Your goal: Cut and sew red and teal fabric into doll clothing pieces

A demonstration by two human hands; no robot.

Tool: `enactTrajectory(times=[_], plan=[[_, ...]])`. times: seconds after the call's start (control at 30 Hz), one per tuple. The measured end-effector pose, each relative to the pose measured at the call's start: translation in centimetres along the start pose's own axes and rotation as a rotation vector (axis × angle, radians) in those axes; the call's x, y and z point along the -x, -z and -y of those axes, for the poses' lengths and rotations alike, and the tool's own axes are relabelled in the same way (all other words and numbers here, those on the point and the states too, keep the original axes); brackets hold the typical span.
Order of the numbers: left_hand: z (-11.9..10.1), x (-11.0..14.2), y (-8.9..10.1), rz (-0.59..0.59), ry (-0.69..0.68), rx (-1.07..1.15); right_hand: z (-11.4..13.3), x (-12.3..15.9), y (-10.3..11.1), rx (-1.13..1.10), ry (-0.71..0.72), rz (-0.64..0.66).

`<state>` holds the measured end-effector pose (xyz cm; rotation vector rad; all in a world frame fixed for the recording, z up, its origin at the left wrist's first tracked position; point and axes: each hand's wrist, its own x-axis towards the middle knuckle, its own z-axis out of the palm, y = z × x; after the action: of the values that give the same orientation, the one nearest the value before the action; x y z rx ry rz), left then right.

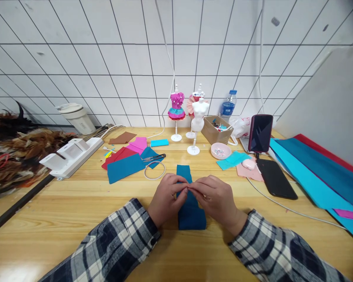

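Note:
A strip of dark teal fabric (191,221) lies lengthwise on the table before me, its near end folded over. Above its middle, my left hand (171,197) and my right hand (216,199) meet with fingertips pinched together. Whatever is between the fingertips is too small or hidden to make out. Left of the strip are a thin ring-shaped hoop (154,178) and thread snips (153,158) resting on teal fabric pieces (126,168). Just beyond stands a bare white mini dress form (198,117).
Behind are a dress form in a pink dress (176,105), a cardboard box (216,133) and a bottle (228,105). A bowl of beads (220,150), phone (276,178) and fabric sheets (308,176) lie right. A power strip (73,156) and feathers (26,152) sit left.

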<state>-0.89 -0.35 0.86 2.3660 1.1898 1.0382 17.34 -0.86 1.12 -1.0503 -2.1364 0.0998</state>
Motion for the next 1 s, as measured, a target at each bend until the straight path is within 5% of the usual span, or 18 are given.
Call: enactTrajectory(times=[0.2,0.37,0.53,0.73,1.0], plan=[[-0.3,0.7,-0.6,0.114,-0.018,0.142,-1.4,-0.4,1.3,-0.117,-0.042,-0.027],[0.4,0.3,-0.4,0.106,0.102,0.094,-5.8,-0.9,2.6,0.007,-0.153,-0.115],[0.7,-0.2,0.3,0.105,0.085,-0.022,-10.2,-0.6,2.7,0.348,-0.156,0.150],[0.4,-0.3,0.2,0.156,0.045,-0.050,-10.7,-0.3,3.5,0.389,-0.129,0.386],[0.3,-0.4,0.0,0.223,0.030,-0.071,-10.5,-0.3,3.4,0.374,-0.249,0.387]])
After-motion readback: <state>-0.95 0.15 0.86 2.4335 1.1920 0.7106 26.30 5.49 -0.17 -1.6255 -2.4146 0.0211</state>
